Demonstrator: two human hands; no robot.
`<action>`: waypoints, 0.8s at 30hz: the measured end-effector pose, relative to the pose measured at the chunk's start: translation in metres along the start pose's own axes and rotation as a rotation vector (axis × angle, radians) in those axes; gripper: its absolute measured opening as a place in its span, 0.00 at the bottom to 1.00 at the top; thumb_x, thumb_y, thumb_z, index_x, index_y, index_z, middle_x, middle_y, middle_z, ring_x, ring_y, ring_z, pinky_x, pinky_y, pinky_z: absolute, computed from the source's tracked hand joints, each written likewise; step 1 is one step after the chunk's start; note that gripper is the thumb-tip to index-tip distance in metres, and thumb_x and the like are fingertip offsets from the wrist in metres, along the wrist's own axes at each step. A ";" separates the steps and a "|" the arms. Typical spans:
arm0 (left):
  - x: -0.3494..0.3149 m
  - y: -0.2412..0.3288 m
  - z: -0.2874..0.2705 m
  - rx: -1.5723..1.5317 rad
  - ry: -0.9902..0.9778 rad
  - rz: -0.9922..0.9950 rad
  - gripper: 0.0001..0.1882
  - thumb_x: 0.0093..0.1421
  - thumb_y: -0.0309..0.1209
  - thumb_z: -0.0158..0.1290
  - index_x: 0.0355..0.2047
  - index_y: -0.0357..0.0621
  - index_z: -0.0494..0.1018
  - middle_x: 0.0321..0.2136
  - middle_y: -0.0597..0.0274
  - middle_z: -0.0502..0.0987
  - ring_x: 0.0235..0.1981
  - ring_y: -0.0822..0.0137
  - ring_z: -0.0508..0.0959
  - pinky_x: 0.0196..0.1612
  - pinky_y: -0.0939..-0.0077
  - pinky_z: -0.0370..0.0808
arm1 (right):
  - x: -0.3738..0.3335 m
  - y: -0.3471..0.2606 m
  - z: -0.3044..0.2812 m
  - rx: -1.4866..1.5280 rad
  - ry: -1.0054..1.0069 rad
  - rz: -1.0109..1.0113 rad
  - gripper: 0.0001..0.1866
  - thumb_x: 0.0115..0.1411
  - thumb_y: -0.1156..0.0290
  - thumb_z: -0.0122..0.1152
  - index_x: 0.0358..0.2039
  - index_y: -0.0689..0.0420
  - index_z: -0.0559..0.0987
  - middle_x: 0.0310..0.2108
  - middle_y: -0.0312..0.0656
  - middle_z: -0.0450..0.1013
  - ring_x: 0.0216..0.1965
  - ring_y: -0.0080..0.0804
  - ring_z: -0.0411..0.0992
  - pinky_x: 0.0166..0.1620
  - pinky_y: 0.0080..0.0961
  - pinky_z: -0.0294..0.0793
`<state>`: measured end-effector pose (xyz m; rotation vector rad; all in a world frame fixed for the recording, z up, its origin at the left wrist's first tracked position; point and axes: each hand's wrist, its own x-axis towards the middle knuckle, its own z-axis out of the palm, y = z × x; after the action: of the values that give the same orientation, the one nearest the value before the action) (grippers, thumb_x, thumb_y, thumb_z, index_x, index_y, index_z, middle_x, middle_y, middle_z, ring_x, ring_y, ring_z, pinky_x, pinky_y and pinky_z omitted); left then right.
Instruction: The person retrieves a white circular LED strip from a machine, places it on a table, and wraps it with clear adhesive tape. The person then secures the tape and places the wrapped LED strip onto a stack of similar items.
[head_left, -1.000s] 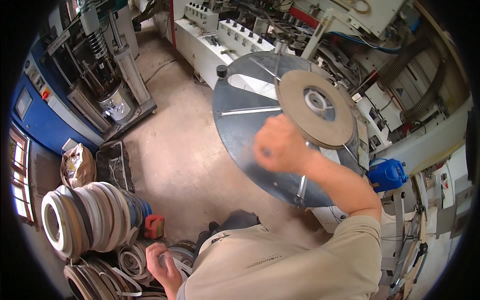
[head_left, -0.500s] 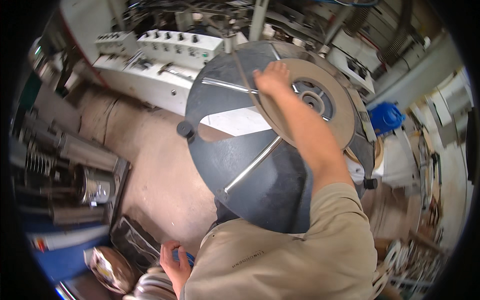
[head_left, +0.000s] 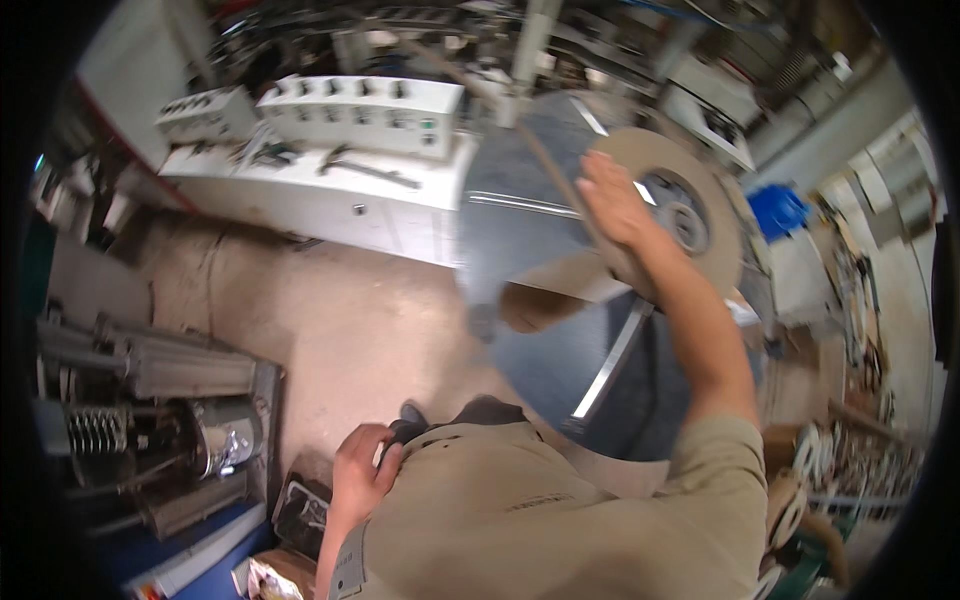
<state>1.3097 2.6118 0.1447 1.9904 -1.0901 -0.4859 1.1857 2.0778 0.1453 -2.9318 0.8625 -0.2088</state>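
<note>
A large dark grey disc (head_left: 549, 364) with shiny metal bars (head_left: 612, 362) lies before me on the right, blurred. On it sits a flat coil of brown strip (head_left: 712, 172) around a round hub (head_left: 683, 226). My right hand (head_left: 612, 205) lies flat on the coil's left part, fingers stretched out and holding nothing. From there a strip (head_left: 552, 168) runs toward the machine at the back. My left hand (head_left: 364, 470) is beside my body at the lower left, its fingers curled in; whatever they may hold is hidden.
A white control box with knobs (head_left: 360, 115) stands at the back left, a hammer (head_left: 370, 170) on the ledge before it. Machinery with a metal cylinder (head_left: 226, 437) is at the left. A blue container (head_left: 778, 211) stands beyond the disc at the right.
The whole view has shifted, so the disc appears farther right. My left hand has risen and come in closer to my body. My right hand stays on the coil.
</note>
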 end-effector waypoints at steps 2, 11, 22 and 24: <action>0.016 -0.028 -0.033 0.085 0.042 0.058 0.09 0.55 0.24 0.60 0.36 0.36 0.75 0.34 0.47 0.79 0.36 0.44 0.80 0.40 0.58 0.77 | -0.007 0.002 -0.008 0.008 -0.038 0.049 0.33 0.74 0.54 0.36 0.71 0.63 0.59 0.75 0.53 0.50 0.77 0.45 0.44 0.76 0.40 0.40; 0.048 -0.144 -0.121 0.154 0.157 0.055 0.10 0.56 0.25 0.62 0.37 0.36 0.76 0.33 0.50 0.80 0.36 0.49 0.81 0.39 0.60 0.78 | 0.000 0.011 -0.002 0.075 0.059 0.108 0.29 0.71 0.59 0.43 0.69 0.56 0.65 0.73 0.47 0.57 0.75 0.46 0.49 0.75 0.40 0.45; 0.232 -0.249 -0.213 0.236 0.069 0.115 0.11 0.58 0.30 0.62 0.39 0.39 0.76 0.36 0.51 0.79 0.38 0.47 0.80 0.41 0.58 0.77 | 0.066 0.040 0.015 -0.161 0.060 1.113 0.35 0.68 0.50 0.45 0.65 0.66 0.67 0.66 0.62 0.63 0.67 0.59 0.61 0.69 0.46 0.59; 0.277 -0.260 -0.237 0.240 0.053 0.144 0.11 0.58 0.31 0.61 0.39 0.39 0.76 0.36 0.51 0.79 0.39 0.46 0.80 0.42 0.57 0.77 | 0.065 0.044 0.021 -0.192 -0.020 1.241 0.42 0.66 0.42 0.44 0.68 0.64 0.65 0.69 0.63 0.57 0.69 0.59 0.58 0.70 0.45 0.57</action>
<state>1.7525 2.5722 0.0946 2.0974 -1.2978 -0.2331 1.2196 2.0066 0.1271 -1.9464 2.4962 0.0061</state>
